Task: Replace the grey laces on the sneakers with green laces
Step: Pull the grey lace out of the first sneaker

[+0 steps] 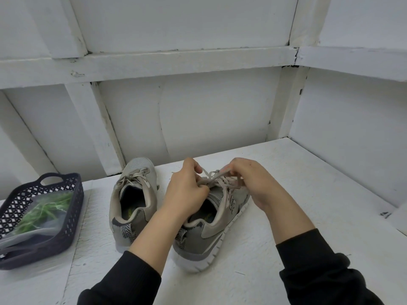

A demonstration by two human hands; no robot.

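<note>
Two sneakers stand side by side near the middle of the white surface point(308, 194), heels toward the person and toes toward the far edge. At the left edge sits a dark basket point(76, 216) holding a clear bag of green laces point(44, 212), untouched and well apart from both hands. Next comes the left sneaker point(134, 194), fully laced and loosely tied, with no hand on it.

Just to its right, the left hand point(187, 190) sits over the tongue of the right sneaker point(220, 230), its grip closed in a pinch on the grey lace point(222, 180) near the top eyelets. The right hand point(253, 183) is on the other side of the same tangle, with its fingers curled round another strand of that lace.

The right sneaker's long axis runs from the heel at near left to the toe at far right. The lace crossings lie along that axis, between and just beneath the two hands. The step in hand looks like undoing the knot, so the task is barely begun. Freeing the lace will probably mean drawing it out crossing by crossing toward the toe. The left hand is the nearer one to the basket.
</note>
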